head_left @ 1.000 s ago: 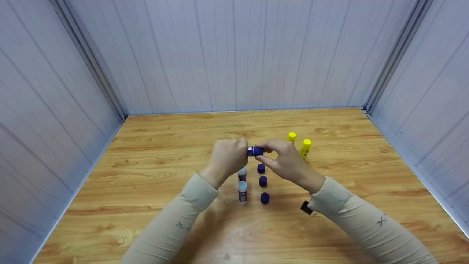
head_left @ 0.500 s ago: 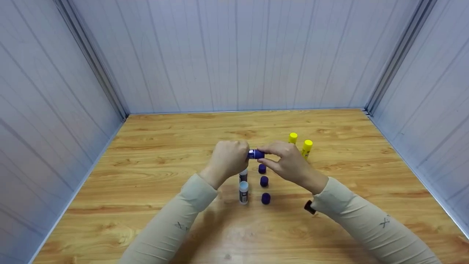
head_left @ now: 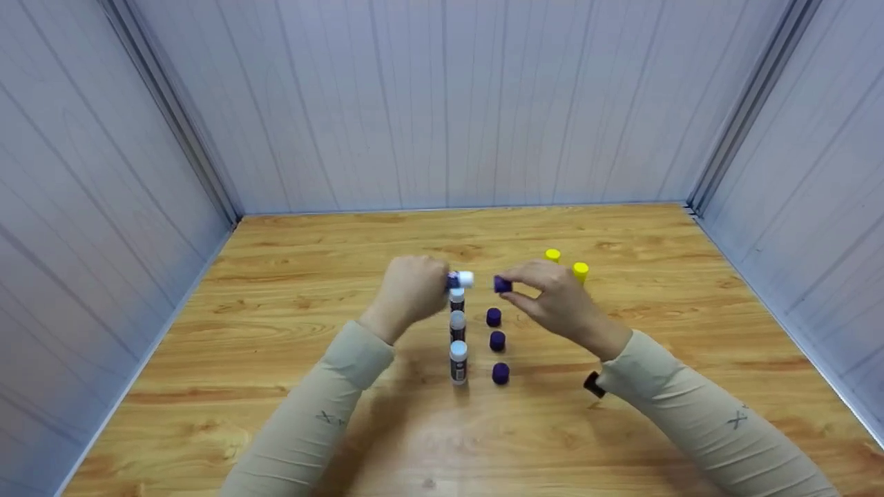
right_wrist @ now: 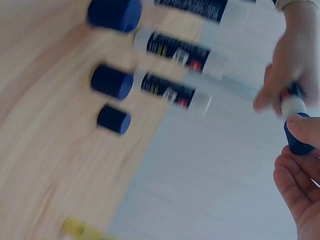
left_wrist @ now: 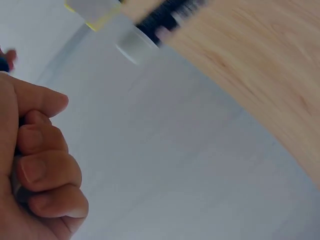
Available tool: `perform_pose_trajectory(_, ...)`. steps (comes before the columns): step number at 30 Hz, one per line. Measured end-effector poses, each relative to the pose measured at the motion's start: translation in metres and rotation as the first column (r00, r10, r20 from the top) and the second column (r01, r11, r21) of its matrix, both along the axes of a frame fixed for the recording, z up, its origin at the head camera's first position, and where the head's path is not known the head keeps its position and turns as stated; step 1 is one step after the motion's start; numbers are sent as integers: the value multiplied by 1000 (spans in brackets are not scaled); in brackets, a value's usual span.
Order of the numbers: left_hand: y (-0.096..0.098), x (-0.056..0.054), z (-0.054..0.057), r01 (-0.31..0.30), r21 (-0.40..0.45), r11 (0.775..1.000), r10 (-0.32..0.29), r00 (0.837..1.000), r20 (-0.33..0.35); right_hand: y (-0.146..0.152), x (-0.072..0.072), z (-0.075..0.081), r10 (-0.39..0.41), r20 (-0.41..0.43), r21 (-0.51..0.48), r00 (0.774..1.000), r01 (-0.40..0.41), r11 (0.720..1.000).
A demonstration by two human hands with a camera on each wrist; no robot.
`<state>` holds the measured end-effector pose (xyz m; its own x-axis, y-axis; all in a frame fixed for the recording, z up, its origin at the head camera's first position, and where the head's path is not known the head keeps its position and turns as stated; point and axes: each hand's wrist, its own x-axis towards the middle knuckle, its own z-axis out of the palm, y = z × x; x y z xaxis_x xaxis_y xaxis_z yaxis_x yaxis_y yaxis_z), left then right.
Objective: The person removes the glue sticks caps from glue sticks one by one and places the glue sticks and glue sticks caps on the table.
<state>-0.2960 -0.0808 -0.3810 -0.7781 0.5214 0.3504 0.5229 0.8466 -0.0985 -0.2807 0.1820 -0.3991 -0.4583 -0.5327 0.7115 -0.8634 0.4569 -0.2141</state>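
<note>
My left hand [head_left: 411, 293] grips a glue stick [head_left: 464, 279], its bare white end pointing right. In the left wrist view, the curled fingers [left_wrist: 52, 172] hide most of its barrel. Between thumb and fingertips, my right hand [head_left: 556, 300] pinches a dark blue cap [head_left: 502, 284], a short gap away from the stick. Below the hands stand several uncapped glue sticks [head_left: 458, 362] in a column, with white tops and dark labels. Beside them on the right, a matching column of blue caps [head_left: 501, 373] rests on the table.
Two yellow glue sticks [head_left: 580, 271] stand behind my right hand, partly hidden by it. A small dark block [head_left: 594, 384] shows at the right cuff. Pale panel walls [head_left: 442, 103] enclose the wooden table [head_left: 297, 255] at the back and sides.
The blue cap has come off the glue stick. My left hand has moved left and slightly up with the stick; my right hand has moved slightly right with the cap.
</note>
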Motion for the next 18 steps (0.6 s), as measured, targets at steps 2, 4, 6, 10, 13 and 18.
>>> perform_pose_trajectory(2, -11, -5, 0, -58, 23, 998, 58, 998, -2, 10, -3, -1, -39, 4, -15, 999, 39, 999)
perform_pose_trajectory(4, -21, -9, -1, -98, 33, 995, 98, 995, -28, 18, -6, -3, -73, 28, -21, 997, 74, 997)
perform_pose_trajectory(6, -28, -11, -2, -94, 42, 995, 96, 994, -59, 21, -8, -3, -88, 57, -3, 995, 88, 996)
perform_pose_trajectory(10, -32, -12, -5, -53, 51, 997, 58, 994, -93, 22, -11, -4, -88, 122, 49, 989, 82, 995)
perform_pose_trajectory(13, -31, -13, -7, -51, 62, 997, 56, 995, -81, 22, -14, -5, -100, 166, 70, 981, 89, 994)
perform_pose_trajectory(18, -29, -14, -9, -67, 77, 995, 71, 996, -46, 20, -18, -4, -124, 210, 89, 970, 107, 990)
